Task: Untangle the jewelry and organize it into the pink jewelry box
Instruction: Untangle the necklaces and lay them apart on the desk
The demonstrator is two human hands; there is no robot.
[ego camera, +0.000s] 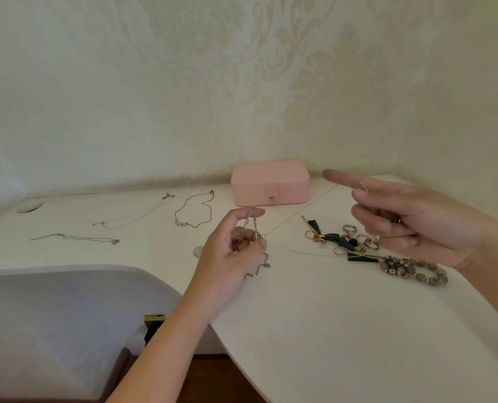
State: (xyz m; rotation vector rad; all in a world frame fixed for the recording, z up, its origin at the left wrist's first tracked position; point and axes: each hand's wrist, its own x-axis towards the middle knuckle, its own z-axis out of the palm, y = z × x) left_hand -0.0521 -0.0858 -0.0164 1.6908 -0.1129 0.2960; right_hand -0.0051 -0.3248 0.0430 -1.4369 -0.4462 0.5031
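Observation:
The pink jewelry box point(270, 183) stands shut against the wall at the back of the white table point(314, 315). My left hand point(227, 257) pinches a silver chain point(250, 225) between thumb and fingers, its tail point(260, 267) trailing on the table. My right hand point(410, 219) is raised to the right with the forefinger stretched out, and a very thin chain point(300, 212) runs taut from it toward my left hand. A tangle of rings, green tassel earrings and clasps point(349, 239) lies under my right hand, beside a grey bead bracelet point(416, 270).
Laid out on the left are a gold necklace with pearls point(194, 212) and two thin silver necklaces point(134, 213) point(76, 238). A small silver oval piece point(198, 251) lies by my left wrist. A grey chair back point(61, 330) fills the lower left, at the table's curved front edge.

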